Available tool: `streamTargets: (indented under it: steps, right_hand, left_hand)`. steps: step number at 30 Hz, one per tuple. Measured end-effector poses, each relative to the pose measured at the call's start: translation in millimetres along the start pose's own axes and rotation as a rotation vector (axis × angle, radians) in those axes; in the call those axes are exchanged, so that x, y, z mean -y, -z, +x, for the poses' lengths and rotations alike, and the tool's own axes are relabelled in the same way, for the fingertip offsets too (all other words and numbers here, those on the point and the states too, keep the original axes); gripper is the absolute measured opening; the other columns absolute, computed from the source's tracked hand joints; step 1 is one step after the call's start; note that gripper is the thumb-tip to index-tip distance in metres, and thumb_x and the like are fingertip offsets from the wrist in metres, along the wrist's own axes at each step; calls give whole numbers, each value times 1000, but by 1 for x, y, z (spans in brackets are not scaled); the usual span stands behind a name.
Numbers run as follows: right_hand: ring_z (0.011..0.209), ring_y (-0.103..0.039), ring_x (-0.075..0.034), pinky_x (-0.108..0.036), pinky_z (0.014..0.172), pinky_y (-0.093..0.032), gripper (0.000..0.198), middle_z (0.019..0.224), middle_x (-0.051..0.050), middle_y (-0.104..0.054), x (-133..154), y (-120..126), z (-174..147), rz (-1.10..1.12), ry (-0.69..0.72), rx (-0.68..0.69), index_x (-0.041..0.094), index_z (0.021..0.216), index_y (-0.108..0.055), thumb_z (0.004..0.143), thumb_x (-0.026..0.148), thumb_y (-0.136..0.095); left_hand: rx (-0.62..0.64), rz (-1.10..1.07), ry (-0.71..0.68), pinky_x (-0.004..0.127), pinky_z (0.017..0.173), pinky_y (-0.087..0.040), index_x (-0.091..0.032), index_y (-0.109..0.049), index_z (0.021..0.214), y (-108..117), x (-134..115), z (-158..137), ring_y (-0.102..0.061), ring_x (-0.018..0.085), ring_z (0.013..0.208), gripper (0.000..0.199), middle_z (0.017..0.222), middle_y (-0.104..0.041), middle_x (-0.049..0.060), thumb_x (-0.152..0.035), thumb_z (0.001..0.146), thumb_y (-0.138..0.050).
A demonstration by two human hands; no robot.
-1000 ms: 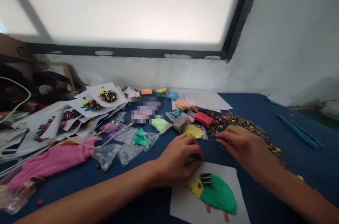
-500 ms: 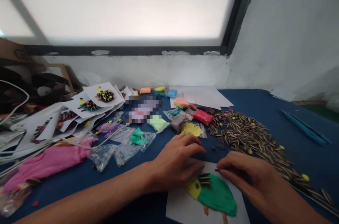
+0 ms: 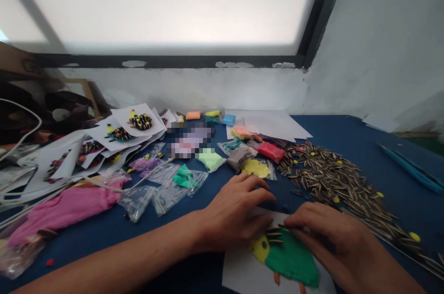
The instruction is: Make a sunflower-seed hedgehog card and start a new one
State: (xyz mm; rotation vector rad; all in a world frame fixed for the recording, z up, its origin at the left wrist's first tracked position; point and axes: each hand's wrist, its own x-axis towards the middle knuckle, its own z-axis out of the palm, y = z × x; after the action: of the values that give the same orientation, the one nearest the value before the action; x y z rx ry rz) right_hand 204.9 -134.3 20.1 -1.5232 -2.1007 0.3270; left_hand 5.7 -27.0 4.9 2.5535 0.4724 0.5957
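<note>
Right hand (image 3: 335,236): thumb and index finger pinched narrow on one dark seed (image 3: 282,226). The seed lies at 11 o'clock of the green clay body (image 3: 294,259), at its upper edge; whether it touches the clay cannot be told.

Left hand (image 3: 239,213): at 10 o'clock of the body, over the sheet's upper-left part; fingers curled, a moderate gap to the thumb, nothing seen held.

The clay body lies on a white sheet (image 3: 239,271), with a yellow clay head (image 3: 259,250) between 9 and 10 o'clock and a few embedded seeds (image 3: 275,241) near 10.

Further out, from the body: seed pile (image 3: 322,176), 1 o'clock; blue tweezers (image 3: 412,169), 2 o'clock; flattened yellow clay (image 3: 255,168), 11 o'clock; sheets bearing seed-covered figures (image 3: 140,121), 10 o'clock; pink clay (image 3: 72,206), 9 o'clock.
</note>
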Motion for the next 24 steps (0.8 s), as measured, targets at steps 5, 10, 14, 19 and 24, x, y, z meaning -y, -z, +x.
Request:
streamTargets:
  steps: [5, 10, 14, 19, 24]
  right_hand:
    - [70, -65, -14, -23, 60, -52, 20, 78, 1, -66, 2, -2, -2, -42, 28, 6, 29, 89, -69, 93, 22, -51]
    - [69, -65, -14, -23, 57, -51, 24, 77, 1, -65, 2, -3, 3, -79, 62, 7, 30, 89, -70, 94, 21, -48]
    - [68, -64, -13, -22, 55, -49, 21, 78, 0, -64, -1, -5, 2, -98, 122, 19, 29, 92, -69, 92, 18, -50]
    - [66, -62, -14, -23, 54, -47, 19, 75, 0, -62, -1, -4, 3, -155, 126, 37, 27, 87, -67, 90, 16, -51]
    - [64, -62, -15, -24, 52, -48, 14, 73, -1, -63, -1, -5, 4, -181, 168, 50, 26, 84, -68, 90, 22, -55]
  left_hand:
    - [-4, 11, -13, 40, 99, -40, -19, -63, 111, -1, 2, 0, -54, 23, 108, 27, 118, -60, 8, -24, 85, -65]
    - [-2, 14, -11, 40, 99, -41, -20, -65, 109, -2, 3, -1, -54, 23, 108, 25, 118, -59, 8, -25, 85, -65]
    - [-9, 1, -20, 40, 99, -41, -20, -66, 108, -1, 3, 0, -54, 23, 108, 24, 117, -60, 7, -24, 85, -66]
    - [-6, 6, -26, 41, 100, -40, -19, -66, 109, -1, 4, 0, -54, 22, 108, 25, 117, -59, 7, -23, 84, -66]
    - [-9, 5, -26, 40, 99, -41, -19, -66, 108, -1, 3, -1, -54, 23, 107, 24, 117, -60, 7, -23, 84, -67]
